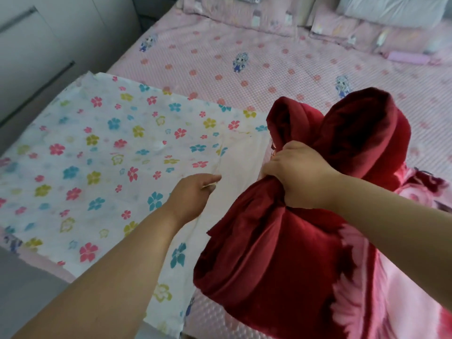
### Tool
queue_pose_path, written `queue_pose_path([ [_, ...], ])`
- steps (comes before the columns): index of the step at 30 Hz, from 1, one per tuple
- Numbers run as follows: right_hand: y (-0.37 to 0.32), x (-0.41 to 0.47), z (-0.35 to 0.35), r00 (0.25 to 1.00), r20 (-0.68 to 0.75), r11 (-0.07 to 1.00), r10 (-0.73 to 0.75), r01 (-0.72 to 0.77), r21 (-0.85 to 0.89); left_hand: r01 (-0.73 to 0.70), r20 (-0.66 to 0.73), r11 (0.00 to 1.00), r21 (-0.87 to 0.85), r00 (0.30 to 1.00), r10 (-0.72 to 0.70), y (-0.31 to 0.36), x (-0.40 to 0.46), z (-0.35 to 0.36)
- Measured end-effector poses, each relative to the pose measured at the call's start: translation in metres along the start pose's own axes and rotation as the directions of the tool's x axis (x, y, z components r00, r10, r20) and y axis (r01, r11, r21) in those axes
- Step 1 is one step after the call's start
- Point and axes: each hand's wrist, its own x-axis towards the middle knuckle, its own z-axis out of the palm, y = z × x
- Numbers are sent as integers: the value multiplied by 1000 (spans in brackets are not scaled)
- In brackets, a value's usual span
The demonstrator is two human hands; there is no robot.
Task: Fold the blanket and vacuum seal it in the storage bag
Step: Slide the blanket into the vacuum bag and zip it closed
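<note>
A dark red blanket [281, 260] with a pink pattern is bunched up at the right, above the bed. My right hand [300, 174] grips it round its middle, so the fabric bulges above and below my fist. A flat storage bag [97, 155], white with coloured flowers, lies spread on the bed at the left. My left hand [193, 194] rests on the bag near its plain right end, fingers stretched toward the bag's edge and pinching a thin bit of it.
A pink patterned bed sheet [244, 69] covers the bed. Pillows [391, 11] lie along the far side. White cupboard doors [44, 45] stand at the left. The bed's near edge runs along the lower left.
</note>
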Motion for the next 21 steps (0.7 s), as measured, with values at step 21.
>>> queue_pose_path([
  [21, -48, 113, 132, 973, 177, 982, 150, -168, 92, -10, -102, 944, -330, 994, -25, 17, -13, -9],
])
